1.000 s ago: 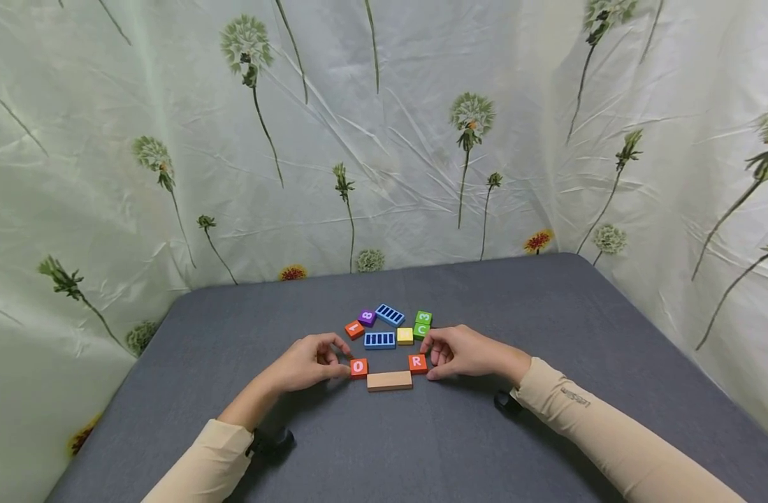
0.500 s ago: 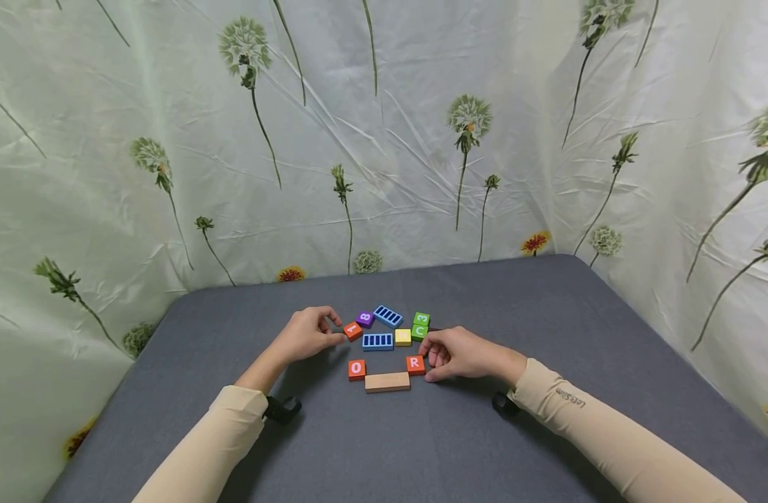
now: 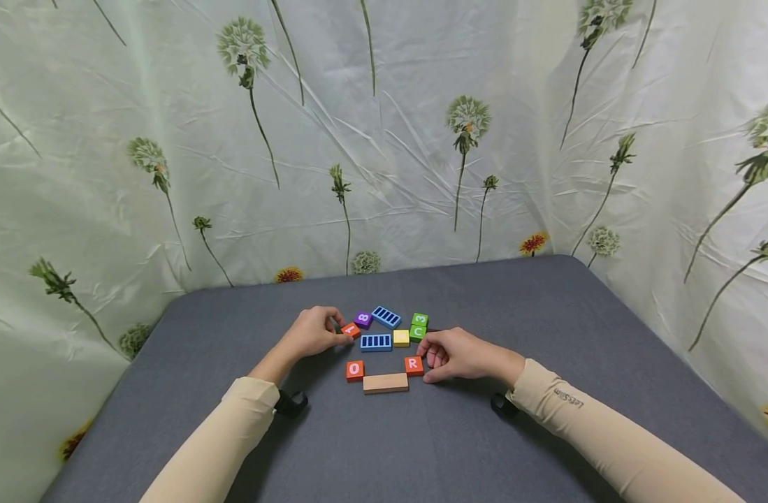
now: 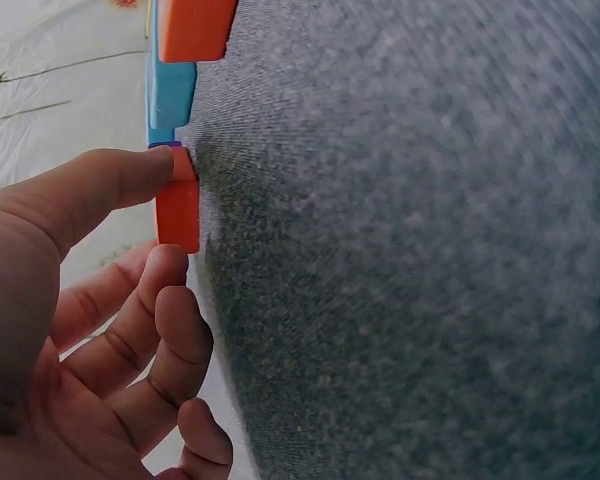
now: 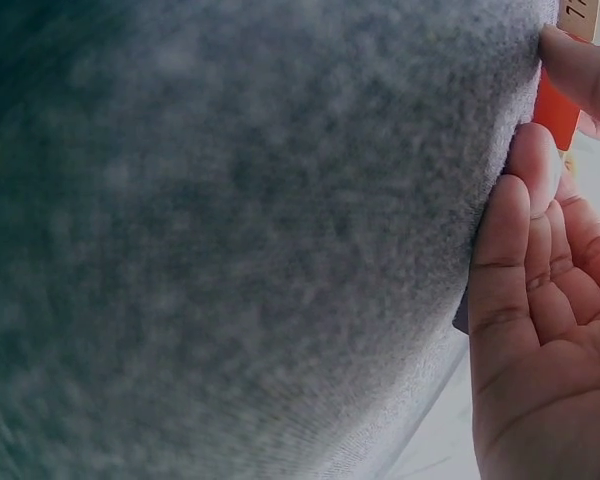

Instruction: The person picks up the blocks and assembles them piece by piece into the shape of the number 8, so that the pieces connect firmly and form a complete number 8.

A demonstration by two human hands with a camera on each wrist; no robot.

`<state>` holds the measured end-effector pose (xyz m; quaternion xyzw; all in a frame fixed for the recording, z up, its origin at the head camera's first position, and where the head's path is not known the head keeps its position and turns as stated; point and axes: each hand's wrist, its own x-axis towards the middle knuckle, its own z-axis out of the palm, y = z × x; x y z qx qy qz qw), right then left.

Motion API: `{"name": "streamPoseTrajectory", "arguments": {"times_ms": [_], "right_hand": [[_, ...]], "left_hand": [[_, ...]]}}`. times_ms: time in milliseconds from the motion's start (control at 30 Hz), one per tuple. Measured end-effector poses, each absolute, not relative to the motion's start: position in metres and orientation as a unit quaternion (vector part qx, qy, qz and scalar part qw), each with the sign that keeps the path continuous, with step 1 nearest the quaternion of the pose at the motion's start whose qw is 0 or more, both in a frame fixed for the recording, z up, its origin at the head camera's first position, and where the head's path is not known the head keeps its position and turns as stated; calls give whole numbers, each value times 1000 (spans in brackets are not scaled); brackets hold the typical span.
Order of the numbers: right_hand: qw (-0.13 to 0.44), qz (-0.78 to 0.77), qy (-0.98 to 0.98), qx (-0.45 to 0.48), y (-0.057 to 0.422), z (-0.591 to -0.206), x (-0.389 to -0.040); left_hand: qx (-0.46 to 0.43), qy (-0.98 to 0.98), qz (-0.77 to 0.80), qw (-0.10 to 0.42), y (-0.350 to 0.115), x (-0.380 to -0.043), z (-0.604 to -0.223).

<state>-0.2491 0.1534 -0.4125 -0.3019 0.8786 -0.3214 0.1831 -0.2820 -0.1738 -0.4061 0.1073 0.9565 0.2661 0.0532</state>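
Observation:
In the head view my left hand (image 3: 313, 332) pinches the orange block marked 1 (image 3: 352, 332) between thumb and forefinger. The left wrist view shows the thumb on one end of that orange block (image 4: 179, 218), the other fingers loosely bent. My right hand (image 3: 460, 355) holds the right side of the orange R block (image 3: 412, 364) with thumb and forefinger. That block touches the right end of a plain wooden bar (image 3: 386, 383). At the bar's left end sits an orange block marked 0 or O (image 3: 355, 370). A purple 8 block (image 3: 363, 319) lies beside the 1 block.
Behind the bar lie a blue barred block (image 3: 375, 342), a yellow block (image 3: 400, 338) and a green C block (image 3: 418, 333). Farther back are another blue barred block (image 3: 386, 317) and a green 3 block (image 3: 419, 319). A grey cloth (image 3: 484, 293) covers the table; a floral curtain (image 3: 409, 140) hangs behind.
My left hand has left the orange 0 or O block, moved up and back to the orange 1 block, and taken hold of it. My right hand stays at the R block.

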Motion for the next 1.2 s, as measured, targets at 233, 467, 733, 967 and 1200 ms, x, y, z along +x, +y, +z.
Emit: {"name": "streamPoseTrajectory", "arguments": {"times_ms": [233,467,733,967,1200], "right_hand": [[185,-319,880,-301,153,-413,-249],[187,-323,879,-298,154,-413,-249],[185,-318,883,-291,154,-414,-251],[183,-318,881,-297,153,-412,-250],[179,-323,877,-308,154,-410,-247]], "left_hand": [[109,956,266,66,-177,-283,-407],[127,954,261,75,-191,-282,-407],[157,948,261,94,-211,-280,-403],[164,945,261,109,-219,-275,-401],[120,960,248,53,-207,-270,-403]]}}
